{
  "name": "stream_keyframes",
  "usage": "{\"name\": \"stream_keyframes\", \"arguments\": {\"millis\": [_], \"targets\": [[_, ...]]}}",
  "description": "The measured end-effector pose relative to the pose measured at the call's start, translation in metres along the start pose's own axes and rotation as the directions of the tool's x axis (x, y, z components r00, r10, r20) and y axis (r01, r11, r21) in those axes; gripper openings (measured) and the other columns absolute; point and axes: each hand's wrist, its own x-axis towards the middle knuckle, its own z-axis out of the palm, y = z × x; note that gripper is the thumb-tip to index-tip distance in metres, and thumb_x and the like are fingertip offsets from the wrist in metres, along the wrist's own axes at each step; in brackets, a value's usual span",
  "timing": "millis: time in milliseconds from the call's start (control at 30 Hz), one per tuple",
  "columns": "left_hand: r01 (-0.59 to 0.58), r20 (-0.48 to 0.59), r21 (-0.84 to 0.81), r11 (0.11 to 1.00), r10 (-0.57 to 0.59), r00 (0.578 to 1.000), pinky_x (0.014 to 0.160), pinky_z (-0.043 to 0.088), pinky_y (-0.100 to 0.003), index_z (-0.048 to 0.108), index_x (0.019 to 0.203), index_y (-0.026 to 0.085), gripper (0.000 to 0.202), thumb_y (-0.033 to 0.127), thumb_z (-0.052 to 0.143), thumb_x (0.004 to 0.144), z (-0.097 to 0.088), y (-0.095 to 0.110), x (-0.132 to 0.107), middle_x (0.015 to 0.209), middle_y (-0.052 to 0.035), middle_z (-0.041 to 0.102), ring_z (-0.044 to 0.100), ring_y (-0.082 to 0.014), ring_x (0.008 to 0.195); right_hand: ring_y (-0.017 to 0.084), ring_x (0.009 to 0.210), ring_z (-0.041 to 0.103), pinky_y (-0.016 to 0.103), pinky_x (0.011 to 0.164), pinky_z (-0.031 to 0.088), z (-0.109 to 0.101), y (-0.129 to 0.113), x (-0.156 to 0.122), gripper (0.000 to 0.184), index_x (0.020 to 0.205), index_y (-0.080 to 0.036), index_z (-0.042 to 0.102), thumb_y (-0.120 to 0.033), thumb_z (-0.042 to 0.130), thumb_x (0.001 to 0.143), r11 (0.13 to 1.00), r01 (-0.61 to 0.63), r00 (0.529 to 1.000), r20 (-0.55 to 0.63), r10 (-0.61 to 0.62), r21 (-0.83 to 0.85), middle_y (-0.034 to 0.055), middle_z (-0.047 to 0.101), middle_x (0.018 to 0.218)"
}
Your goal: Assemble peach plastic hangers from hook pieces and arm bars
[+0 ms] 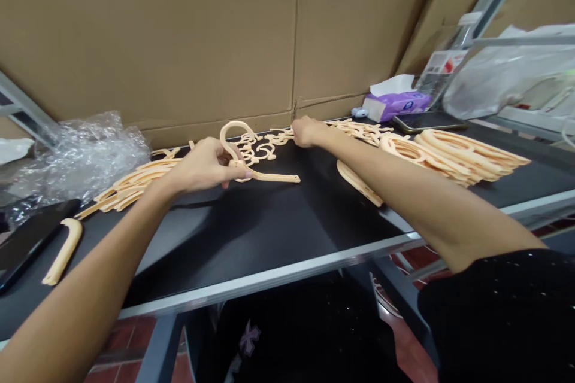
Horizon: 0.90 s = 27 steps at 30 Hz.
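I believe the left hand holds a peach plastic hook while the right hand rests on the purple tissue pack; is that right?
Not quite: in the head view the right hand touches the small peach pieces, apart from the purple tissue pack. The left hand does hold the peach plastic hook.

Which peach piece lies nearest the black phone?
The J-shaped piece beside the phone, at the near left. It lies alone; the rest are heaped farther back, and the left hand holds a hooked one.

Brown cardboard sheets wall in a black table (metal-edged) over red floor tiles.
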Motion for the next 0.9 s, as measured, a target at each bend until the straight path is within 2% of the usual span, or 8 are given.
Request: {"name": "stream_keyframes", "arguments": {"millis": [100,167,233,333,467,667,833,900], "targets": [[-0.007,0.023,0.012,1.000,0.007,1.000,0.055,0.045,-0.030,0.074,0.073,0.021,0.028,0.049,0.080,0.071,-0.001,0.001,0.000,0.061,-0.0017,0.068,0.062,-0.0176,0.054,0.040,0.124,0.073,0.047,0.100,0.059,-0.012,0.003,-0.006,0.042,0.131,-0.004,0.076,-0.009,0.063,0.092,0.999,-0.029,0.999,0.031,0.028,0.015,0.0284,0.074,0.132],[-0.001,0.010,0.005,1.000,0.001,1.000,0.057,0.047,-0.031,0.075,0.075,0.022,0.030,0.051,0.079,0.071,-0.002,0.003,0.000,0.069,-0.0031,0.072,0.062,-0.0179,0.056,0.035,0.121,0.074,0.044,0.101,0.058,-0.024,0.005,-0.015,0.035,0.125,-0.007,0.077,-0.010,0.059,0.095,0.998,-0.011,1.000,-0.002,0.011,0.058,0.0224,0.076,0.126],[0.023,-0.028,0.007,1.000,-0.023,0.999,0.059,0.048,-0.032,0.076,0.079,0.022,0.033,0.054,0.078,0.070,-0.003,0.004,0.000,0.071,-0.0038,0.074,0.062,-0.0188,0.057,0.032,0.111,0.075,0.042,0.097,0.058,-0.038,0.003,-0.029,0.026,0.112,-0.008,0.077,-0.008,0.058,0.095,0.987,0.040,0.989,-0.149,-0.016,0.153,0.0180,0.078,0.111],[0.047,-0.103,0.018,0.999,-0.045,0.994,0.059,0.045,-0.033,0.077,0.080,0.021,0.034,0.051,0.078,0.067,-0.004,0.006,0.001,0.067,-0.0039,0.071,0.059,-0.0188,0.056,0.025,0.100,0.072,0.037,0.092,0.056,-0.057,-0.010,-0.060,0.017,0.110,-0.018,0.072,-0.015,0.058,0.101,0.929,0.177,0.913,-0.406,-0.031,0.326,0.0092,0.076,0.107],[0.012,-0.218,-0.019,1.000,-0.016,0.976,0.057,0.038,-0.031,0.076,0.080,0.020,0.029,0.046,0.080,0.068,-0.007,0.004,0.001,0.063,-0.0025,0.066,0.053,-0.0162,0.056,0.019,0.094,0.067,0.032,0.089,0.052,-0.061,-0.032,-0.094,0.012,0.097,-0.022,0.068,-0.017,0.058,0.102,0.796,0.331,0.824,-0.567,0.018,0.507,0.0019,0.072,0.095],[0.014,-0.280,-0.038,0.999,-0.024,0.960,0.055,0.033,-0.030,0.073,0.083,0.021,0.028,0.047,0.080,0.073,-0.008,0.001,0.001,0.065,-0.0008,0.061,0.047,-0.0152,0.059,0.017,0.081,0.062,0.032,0.081,0.052,-0.033,-0.032,-0.088,0.010,0.088,-0.022,0.065,-0.018,0.068,0.097,0.504,0.468,0.844,-0.536,-0.011,0.726,0.0013,0.068,0.084],[-0.004,-0.283,-0.081,0.997,-0.019,0.959,0.052,0.035,-0.028,0.075,0.092,0.021,0.031,0.050,0.076,0.083,-0.007,0.001,0.001,0.064,-0.0015,0.063,0.051,-0.0147,0.057,0.014,0.076,0.058,0.029,0.077,0.052,-0.029,-0.027,-0.085,0.013,0.085,-0.021,0.063,-0.017,0.072,0.095,0.353,0.428,0.884,-0.467,0.028,0.832,-0.0001,0.064,0.080],[-0.027,-0.279,-0.061,0.998,0.009,0.960,0.051,0.034,-0.028,0.076,0.090,0.021,0.029,0.049,0.075,0.084,-0.006,0.001,0.000,0.061,-0.0007,0.061,0.050,-0.0144,0.056,0.012,0.072,0.057,0.027,0.075,0.052,-0.030,-0.030,-0.088,0.015,0.084,-0.020,0.063,-0.016,0.072,0.095,0.249,0.382,0.911,-0.408,0.060,0.890,-0.0011,0.062,0.078]]}}
